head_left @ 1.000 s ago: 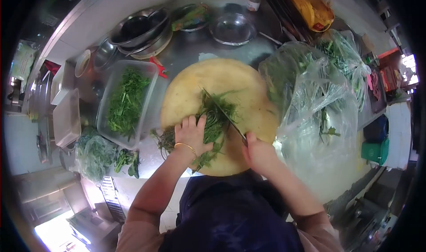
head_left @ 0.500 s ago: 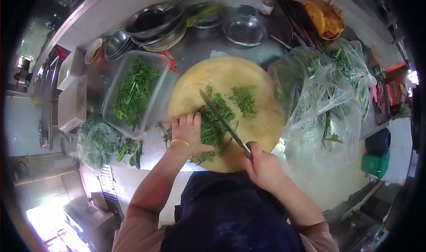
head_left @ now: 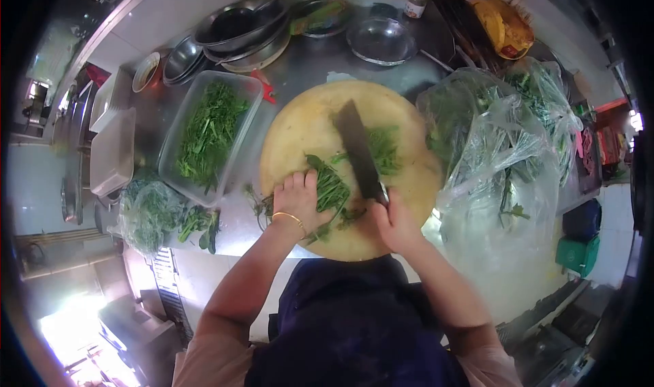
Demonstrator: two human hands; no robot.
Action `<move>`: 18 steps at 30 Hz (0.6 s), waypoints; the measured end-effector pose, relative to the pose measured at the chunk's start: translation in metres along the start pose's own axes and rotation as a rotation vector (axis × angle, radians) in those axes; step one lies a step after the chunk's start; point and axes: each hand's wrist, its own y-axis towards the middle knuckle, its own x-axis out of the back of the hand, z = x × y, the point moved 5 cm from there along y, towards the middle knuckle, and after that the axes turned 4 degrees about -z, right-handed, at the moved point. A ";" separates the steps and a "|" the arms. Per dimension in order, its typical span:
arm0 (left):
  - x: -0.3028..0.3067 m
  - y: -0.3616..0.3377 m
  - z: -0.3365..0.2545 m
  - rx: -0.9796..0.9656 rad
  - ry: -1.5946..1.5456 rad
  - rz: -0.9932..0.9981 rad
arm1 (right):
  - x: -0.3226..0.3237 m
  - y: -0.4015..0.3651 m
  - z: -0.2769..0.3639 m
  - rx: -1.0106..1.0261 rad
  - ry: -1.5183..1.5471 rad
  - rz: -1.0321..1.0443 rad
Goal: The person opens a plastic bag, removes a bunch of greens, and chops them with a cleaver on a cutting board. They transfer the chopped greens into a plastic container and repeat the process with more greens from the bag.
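A round wooden cutting board (head_left: pixel 293 128) lies on the metal counter. On its left part my left hand (head_left: pixel 297 199), with a gold bracelet at the wrist, presses on a bunch of green stems and leaves (head_left: pixel 332 188), its fingers wrapped against them. My right hand (head_left: pixel 396 222) grips the handle of a cleaver (head_left: pixel 357 148). The wide blade lies tilted over the board, between the bunch and a pile of cut greens (head_left: pixel 385 150), and hides part of that pile.
Left of the board stands a clear plastic tub (head_left: pixel 240 138) of greens, with bagged herbs (head_left: pixel 144 217) nearer. Clear plastic bags of greens (head_left: pixel 487 142) lie right. Metal bowls (head_left: pixel 381 41), stacked pans (head_left: pixel 242 33) and a bottle (head_left: pixel 415 2) stand at the back.
The cleaver has moved right, off the bunch, and its blade has turned to show its broad side. The cut greens beside it sit partly under the blade. My left hand stays on the bunch.
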 end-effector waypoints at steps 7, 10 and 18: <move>0.029 0.005 0.001 0.059 0.010 -0.082 | 0.042 -0.064 0.033 0.108 -0.183 0.154; 0.027 -0.007 0.012 0.042 0.094 -0.026 | 0.028 -0.060 0.042 0.147 -0.194 0.190; 0.000 -0.003 0.001 0.005 0.063 0.078 | 0.001 -0.026 0.045 0.119 -0.388 0.269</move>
